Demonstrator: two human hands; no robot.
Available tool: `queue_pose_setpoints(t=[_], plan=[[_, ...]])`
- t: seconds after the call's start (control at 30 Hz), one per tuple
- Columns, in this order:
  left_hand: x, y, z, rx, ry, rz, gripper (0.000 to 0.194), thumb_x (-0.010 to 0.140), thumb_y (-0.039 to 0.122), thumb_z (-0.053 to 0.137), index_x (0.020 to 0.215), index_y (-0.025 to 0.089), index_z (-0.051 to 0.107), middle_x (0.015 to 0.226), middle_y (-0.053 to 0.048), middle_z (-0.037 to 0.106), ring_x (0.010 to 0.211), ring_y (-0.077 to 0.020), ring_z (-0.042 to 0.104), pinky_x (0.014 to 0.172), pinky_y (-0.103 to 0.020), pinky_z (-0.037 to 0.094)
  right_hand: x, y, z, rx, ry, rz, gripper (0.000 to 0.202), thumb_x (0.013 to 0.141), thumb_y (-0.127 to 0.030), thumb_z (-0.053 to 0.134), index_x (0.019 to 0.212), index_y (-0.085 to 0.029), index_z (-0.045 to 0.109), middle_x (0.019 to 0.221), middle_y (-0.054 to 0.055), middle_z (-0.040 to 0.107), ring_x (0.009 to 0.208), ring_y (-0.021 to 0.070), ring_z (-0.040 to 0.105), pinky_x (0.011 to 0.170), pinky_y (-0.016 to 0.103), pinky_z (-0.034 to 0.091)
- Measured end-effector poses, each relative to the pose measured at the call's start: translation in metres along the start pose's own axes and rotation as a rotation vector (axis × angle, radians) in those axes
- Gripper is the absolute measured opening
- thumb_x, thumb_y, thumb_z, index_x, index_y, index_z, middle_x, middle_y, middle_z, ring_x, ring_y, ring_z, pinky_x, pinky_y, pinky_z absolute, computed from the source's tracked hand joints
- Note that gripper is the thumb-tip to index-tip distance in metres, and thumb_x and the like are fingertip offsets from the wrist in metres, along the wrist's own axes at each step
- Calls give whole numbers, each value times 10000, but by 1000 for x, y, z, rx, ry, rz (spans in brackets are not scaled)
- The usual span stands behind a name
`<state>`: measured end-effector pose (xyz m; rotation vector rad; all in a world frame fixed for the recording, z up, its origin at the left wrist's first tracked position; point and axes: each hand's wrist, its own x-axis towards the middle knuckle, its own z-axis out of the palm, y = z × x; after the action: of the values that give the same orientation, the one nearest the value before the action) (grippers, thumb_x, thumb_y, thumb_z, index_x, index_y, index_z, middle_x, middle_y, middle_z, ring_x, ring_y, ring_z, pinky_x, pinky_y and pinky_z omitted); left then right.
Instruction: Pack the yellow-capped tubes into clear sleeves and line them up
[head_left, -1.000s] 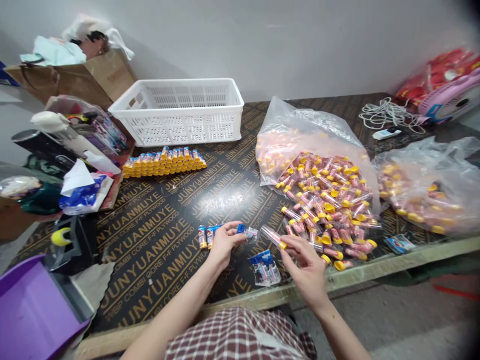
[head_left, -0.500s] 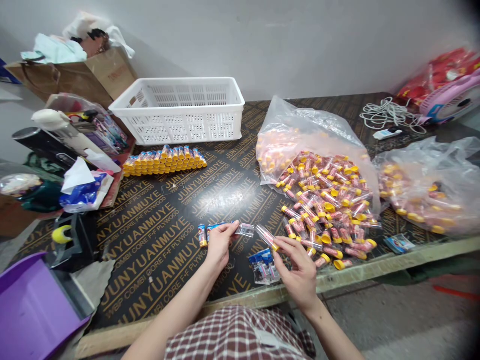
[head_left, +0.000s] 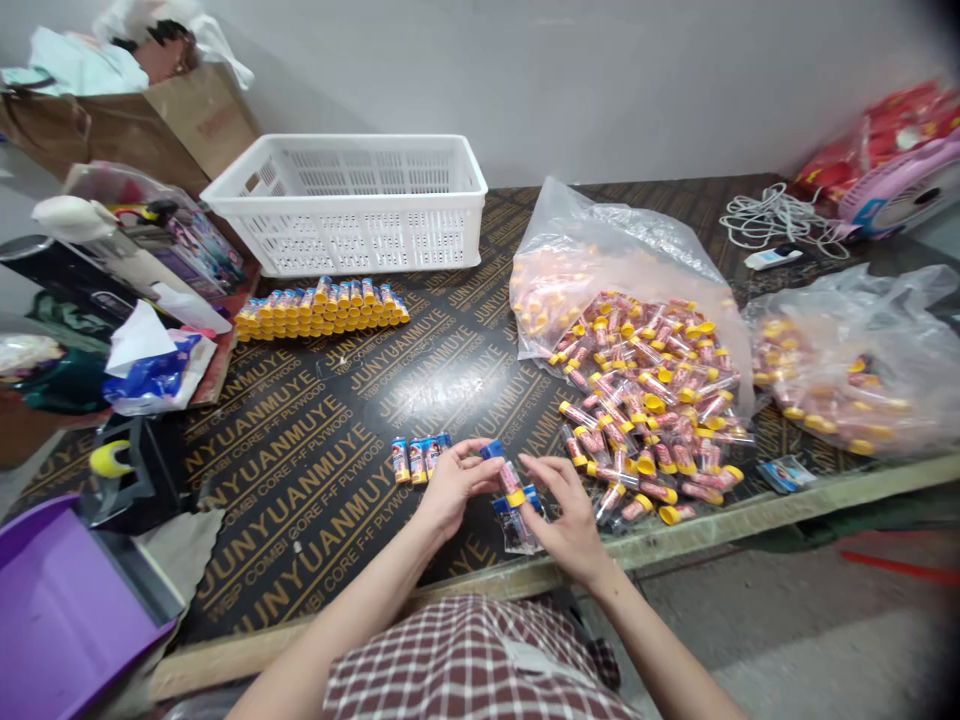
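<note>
My left hand (head_left: 451, 490) is closed, pinching a small blue packet (head_left: 491, 450) at the top of a clear tube (head_left: 510, 478) with a pink label and yellow end. The fingers of my right hand (head_left: 568, 517) hold that tube near its yellow end. Whether the packet is partly inside the tube I cannot tell. Under the hands lie several small blue-and-clear packets (head_left: 517, 535). Left of my left hand stands a short row of blue-wrapped tubes (head_left: 418, 460). On the right, a heap of clear tubes with yellow ends (head_left: 652, 400) spills from a plastic bag (head_left: 559, 225).
A white basket (head_left: 345, 205) stands at the back, with stacked blue-and-yellow tubes (head_left: 322, 308) before it. Another bag of tubes (head_left: 847, 370), a loose packet (head_left: 785, 473), a cable (head_left: 784, 220) and a pink fan (head_left: 900, 190) are right. A tape dispenser (head_left: 139, 480) and purple dustpan (head_left: 67, 610) are left.
My hands have come together. The tube in my right hand has moved left and turned more upright, meeting the packet in my left hand. The view has shifted slightly.
</note>
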<state>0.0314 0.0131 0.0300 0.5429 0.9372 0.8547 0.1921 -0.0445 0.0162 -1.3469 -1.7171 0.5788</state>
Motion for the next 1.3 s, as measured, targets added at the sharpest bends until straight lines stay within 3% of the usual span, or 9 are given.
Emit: queue_pose_setpoints(t=[0.17,0.37,0.7,0.8,0.93,1.03,1.17,1.2,1.3], plan=[[-6,-5,1,91,-78,-105,382,510,330,843,725,86,642,621,-26,656,549,-113,603,588,-249,496,9,0,-3,57,-186,-91,800,651,-88,535,1393,-247,282,1459,111,283,1327,282,335,1029,466,398],[-10,-8,-2,132,-125,-133,370,514,330,839,721,89,650,648,-31,662,558,-120,608,582,-251,489,6,3,0,146,-251,-132,799,614,-87,507,1375,-223,305,1324,104,465,1226,251,472,1027,429,411],[-14,-2,-6,140,-49,-107,376,495,365,835,670,106,626,593,-15,643,518,-116,588,548,-242,471,11,-3,4,211,-302,-91,821,666,-127,548,1411,-234,220,1410,114,372,1240,243,460,1029,410,410],[-12,18,-36,332,144,43,398,503,402,817,704,117,626,591,-30,656,509,-133,588,528,-246,463,19,6,-8,92,-227,-48,838,728,-247,626,1432,-245,171,1435,120,318,1209,240,475,1005,416,417],[-10,49,-103,815,610,263,477,498,424,810,833,163,593,529,20,619,503,-164,582,527,-259,433,27,42,-28,-378,33,56,565,803,-328,589,1328,-224,408,1214,113,529,1099,266,499,936,456,404],[-8,58,-132,1118,683,232,474,546,483,770,861,177,592,540,15,610,567,-200,601,593,-288,425,28,68,-36,-699,17,94,387,820,-331,554,1180,-189,559,1026,110,610,992,289,498,844,448,388],[-8,39,-102,1364,758,417,377,698,524,641,879,193,620,699,-44,638,680,-222,586,635,-304,394,26,78,-34,-924,-74,96,363,825,-330,536,1156,-186,574,981,113,613,936,290,464,780,411,336],[-7,29,-86,1369,685,493,313,743,490,610,843,194,628,738,-55,642,696,-210,579,649,-297,391,26,77,-33,-946,-87,96,368,825,-326,537,1163,-186,569,980,114,611,928,288,458,772,404,326],[-4,-9,-42,1364,144,428,219,754,411,634,817,202,644,761,-40,649,707,-186,578,652,-272,381,28,72,-32,-961,-108,107,359,823,-296,537,1165,-190,563,957,114,616,918,286,447,759,391,303]])
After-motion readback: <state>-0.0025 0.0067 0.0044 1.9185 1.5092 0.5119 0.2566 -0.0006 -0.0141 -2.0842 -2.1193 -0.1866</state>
